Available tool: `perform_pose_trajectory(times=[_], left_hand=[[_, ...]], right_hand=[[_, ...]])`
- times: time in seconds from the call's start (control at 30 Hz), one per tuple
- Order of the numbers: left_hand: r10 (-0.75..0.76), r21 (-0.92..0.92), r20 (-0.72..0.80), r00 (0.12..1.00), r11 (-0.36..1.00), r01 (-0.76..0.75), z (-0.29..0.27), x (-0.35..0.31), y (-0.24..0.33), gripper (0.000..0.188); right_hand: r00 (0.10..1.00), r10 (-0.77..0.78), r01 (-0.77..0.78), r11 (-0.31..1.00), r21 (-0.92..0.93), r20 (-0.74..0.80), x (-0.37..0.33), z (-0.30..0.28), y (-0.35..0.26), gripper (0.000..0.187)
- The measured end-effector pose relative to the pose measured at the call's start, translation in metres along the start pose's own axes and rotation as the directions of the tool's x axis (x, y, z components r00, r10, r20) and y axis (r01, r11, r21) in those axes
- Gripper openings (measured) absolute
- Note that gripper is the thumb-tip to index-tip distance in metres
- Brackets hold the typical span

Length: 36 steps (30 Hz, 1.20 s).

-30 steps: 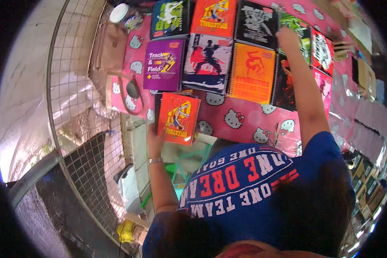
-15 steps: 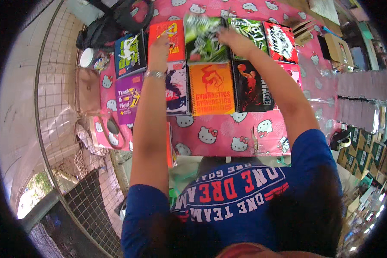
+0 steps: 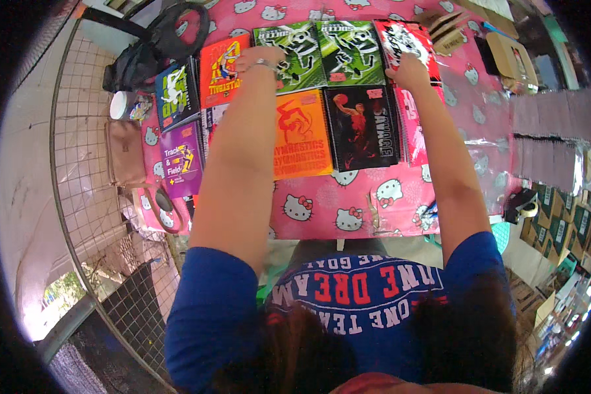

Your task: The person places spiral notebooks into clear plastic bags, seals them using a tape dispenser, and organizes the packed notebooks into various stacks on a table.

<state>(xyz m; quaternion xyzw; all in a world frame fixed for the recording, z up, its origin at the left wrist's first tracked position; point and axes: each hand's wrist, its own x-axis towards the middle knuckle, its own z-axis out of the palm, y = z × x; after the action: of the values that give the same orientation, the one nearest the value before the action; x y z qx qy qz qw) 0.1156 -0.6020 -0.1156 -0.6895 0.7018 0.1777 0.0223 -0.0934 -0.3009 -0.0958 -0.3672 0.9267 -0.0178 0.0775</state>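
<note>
Two rows of spiral notebooks lie on the pink table. My left hand point(image 3: 261, 58), a bracelet at its wrist, rests with fingers apart over the edges of the orange-red volleyball notebook point(image 3: 220, 73) and a green soccer notebook point(image 3: 298, 60). My right hand point(image 3: 408, 72) is closed at the lower left edge of a red notebook point(image 3: 410, 41); its fingertips are partly hidden. Between the hands lies a second green soccer notebook point(image 3: 352, 54). The front row shows a purple notebook point(image 3: 180, 161), an orange gymnastics notebook point(image 3: 302, 134), a black basketball notebook point(image 3: 366, 131) and a pink one point(image 3: 412, 128).
A blue notebook point(image 3: 175, 95) lies at the back row's left end. Beyond it are a white-lidded jar point(image 3: 120, 105), a black bag point(image 3: 134, 64) and a tan bag point(image 3: 126, 152). Brown cardboard pieces point(image 3: 448, 38) lie back right. Wire mesh point(image 3: 79, 177) stands at left.
The blurred green notebook now lies flat in the back row. My right hand has left it and moved right to the red notebook. My left hand has reached the green notebook's edge.
</note>
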Motion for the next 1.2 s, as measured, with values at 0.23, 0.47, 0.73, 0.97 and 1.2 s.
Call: perform_pose_trajectory(times=[0.23, 0.47, 0.73, 0.97, 1.2], left_hand=[[0.546, -0.448, -0.012, 0.838, 0.746, -0.492, -0.064, -0.057, 0.021, 0.041], [0.439, -0.864, -0.173, 0.882, 0.363, -0.350, -0.189, -0.159, -0.157, 0.045], [0.088, -0.949, 0.225, 0.970, 0.246, 0.198, -0.163, -0.214, -0.408, 0.050], [0.072, -0.942, 0.226, 0.971, 0.269, 0.199, -0.113, -0.224, -0.486, 0.053], [0.161, -0.692, 0.026, 0.987, 0.715, -0.098, -0.060, -0.190, -0.468, 0.049]], right_hand=[[0.983, -0.153, 0.178, 0.941, 0.289, -0.105, 0.003, -0.028, 0.068, 0.038], [0.834, -0.067, 0.326, 0.860, 0.392, -0.548, -0.080, -0.108, 0.113, 0.022], [0.734, -0.633, 0.462, 0.730, -0.503, -0.245, -0.133, -0.025, 0.183, 0.046], [0.907, -0.421, 0.417, 0.897, 0.148, -0.008, -0.236, -0.025, 0.066, 0.078], [0.822, -0.559, 0.557, 0.829, -0.044, -0.110, -0.244, 0.008, 0.106, 0.048]])
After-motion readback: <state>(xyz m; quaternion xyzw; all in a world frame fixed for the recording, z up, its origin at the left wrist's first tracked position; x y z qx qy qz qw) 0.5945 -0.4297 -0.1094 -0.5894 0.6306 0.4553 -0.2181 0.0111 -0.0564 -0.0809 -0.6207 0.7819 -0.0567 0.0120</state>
